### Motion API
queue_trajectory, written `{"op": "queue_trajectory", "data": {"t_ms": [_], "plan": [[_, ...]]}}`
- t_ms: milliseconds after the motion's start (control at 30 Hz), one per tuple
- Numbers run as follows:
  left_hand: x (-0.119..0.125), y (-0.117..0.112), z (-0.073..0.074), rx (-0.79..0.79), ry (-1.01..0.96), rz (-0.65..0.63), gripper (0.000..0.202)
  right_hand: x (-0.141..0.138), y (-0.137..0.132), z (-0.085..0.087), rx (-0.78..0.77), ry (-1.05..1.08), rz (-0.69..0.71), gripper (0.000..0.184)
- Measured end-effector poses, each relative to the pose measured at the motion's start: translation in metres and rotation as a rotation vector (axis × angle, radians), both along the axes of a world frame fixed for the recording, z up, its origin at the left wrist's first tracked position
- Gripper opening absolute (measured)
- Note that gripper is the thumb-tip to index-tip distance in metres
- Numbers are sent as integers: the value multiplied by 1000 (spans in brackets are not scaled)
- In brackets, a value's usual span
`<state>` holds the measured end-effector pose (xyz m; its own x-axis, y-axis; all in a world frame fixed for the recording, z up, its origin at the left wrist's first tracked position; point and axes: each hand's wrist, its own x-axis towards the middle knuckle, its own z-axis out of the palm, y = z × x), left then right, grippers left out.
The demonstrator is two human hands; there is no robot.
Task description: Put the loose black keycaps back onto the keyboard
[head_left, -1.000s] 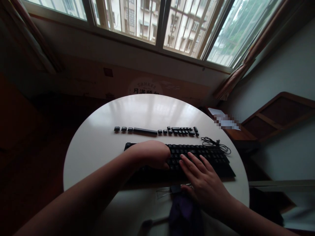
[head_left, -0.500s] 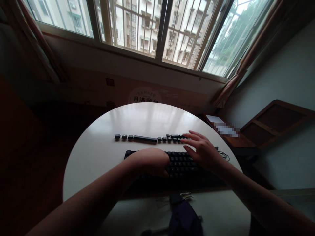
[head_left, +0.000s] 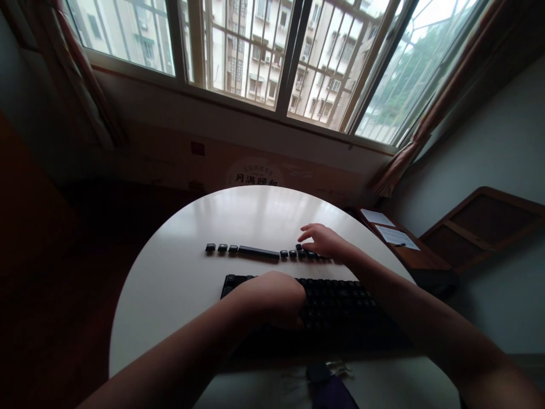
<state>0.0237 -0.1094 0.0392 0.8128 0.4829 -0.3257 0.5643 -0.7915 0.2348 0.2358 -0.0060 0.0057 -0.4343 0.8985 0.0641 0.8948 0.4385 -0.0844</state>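
A black keyboard (head_left: 336, 301) lies on the white round table (head_left: 170, 295). My left hand (head_left: 276, 295) is closed over its left part, with the fingers curled under and out of sight, so whatever they grip is hidden. Beyond the keyboard runs a row of loose black keycaps (head_left: 222, 248), with a long spacebar keycap (head_left: 259, 252) among them. My right hand (head_left: 321, 240) is over the right end of this row, fingers apart. Its lower fingertip is close to a small keycap (head_left: 298, 247); I cannot tell whether they touch. Several keycaps there are partly covered by the hand.
At the table's near side lies a dark purple item (head_left: 330, 389) with thin metal pieces beside it, dim and blurred. Papers (head_left: 398, 237) and a pen rest on a wooden surface to the right. A barred window (head_left: 281, 62) is ahead.
My right hand has moved left and away from me, from above the keyboard's edge to the keycaps. My left hand stays on the keyboard. The view has shifted slightly.
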Motion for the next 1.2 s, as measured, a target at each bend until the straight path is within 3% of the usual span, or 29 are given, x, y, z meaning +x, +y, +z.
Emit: {"op": "queue_trajectory", "data": {"t_ms": [233,400,600,733,900,1033,1200], "plan": [[1,2,-3,-11,26,-17,25,-8,3,-4,-7,-11,13,17],[1,2,-4,-11,-16,1,24,-5,-12,5,78,48,1,17],[4,-1,-6,25,-29,23,34,26,-83,32,165,184,103,20],[15,0,-12,176,-215,-28,31,52,-138,40,185,233,108,20],[29,4,-29,340,-457,-88,39,58,-184,18,75,247,100,20],[35,3,-46,299,-482,-120,62,47,-199,-4,80,237,117,23],[34,4,-53,211,-389,-116,77,42,-202,-15,101,253,92,22]]}}
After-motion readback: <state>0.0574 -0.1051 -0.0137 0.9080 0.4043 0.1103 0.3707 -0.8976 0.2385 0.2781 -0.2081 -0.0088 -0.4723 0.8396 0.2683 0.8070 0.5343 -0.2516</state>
